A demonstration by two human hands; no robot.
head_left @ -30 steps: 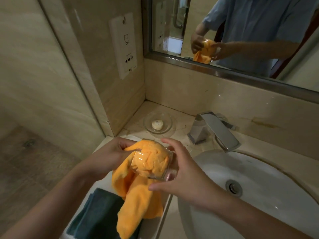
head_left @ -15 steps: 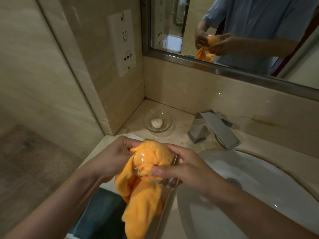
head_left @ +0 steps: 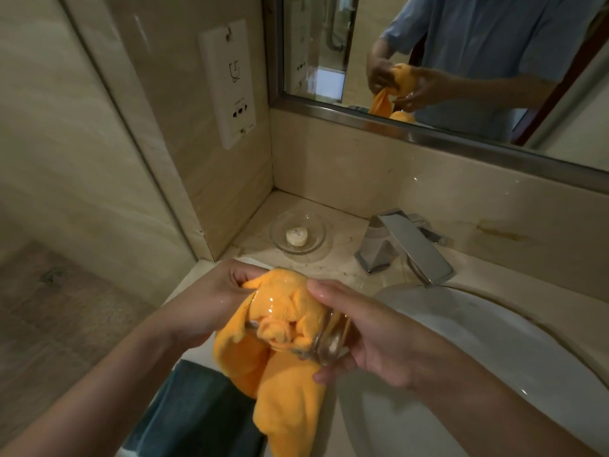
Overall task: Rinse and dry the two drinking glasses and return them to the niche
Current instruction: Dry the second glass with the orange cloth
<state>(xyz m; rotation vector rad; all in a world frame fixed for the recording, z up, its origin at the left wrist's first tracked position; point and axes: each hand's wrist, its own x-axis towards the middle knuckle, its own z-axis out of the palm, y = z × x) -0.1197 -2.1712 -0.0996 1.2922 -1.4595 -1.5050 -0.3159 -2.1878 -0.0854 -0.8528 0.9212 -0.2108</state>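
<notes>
One drinking glass (head_left: pixel 296 311) is in view, one orange cloth (head_left: pixel 283 384), one dark teal towel (head_left: pixel 194 410), one glass soap dish (head_left: pixel 298 234) with one small round soap (head_left: pixel 295 236), one chrome faucet (head_left: pixel 405 249), one white basin (head_left: pixel 494 357), one wall socket plate (head_left: pixel 229 82) and one mirror (head_left: pixel 461 61).

At the far left the socket plate sits on the tiled side wall. Near the bottom left, the teal towel lies on the bench (head_left: pixel 329 262) edge, partly under the hanging cloth.

The left hand (head_left: pixel 211 301) comes in from the lower left, palm turned toward the glass, fingers curled; its grip is pinching the orange cloth at the glass's far-left end. The cloth is stuffed inside the glass and spills out of it, hanging down toward the near edge.

The glass is held in the air between the two hands, above the bench edge and just left of the basin. It lies tilted on its side, long axis running from far left to near right, thick base toward the right hand (head_left: pixel 372 338). Which end the cloth enters by cannot be told for sure.

The right hand reaches in from the lower right, thumb over the top and fingers curled beneath; its grip is wrapped round the glass's base end.

Farther right, the dish with soap stands on the bench by the corner, the faucet beside it, the basin to its near right. The mirror above reflects both hands and the cloth.
</notes>
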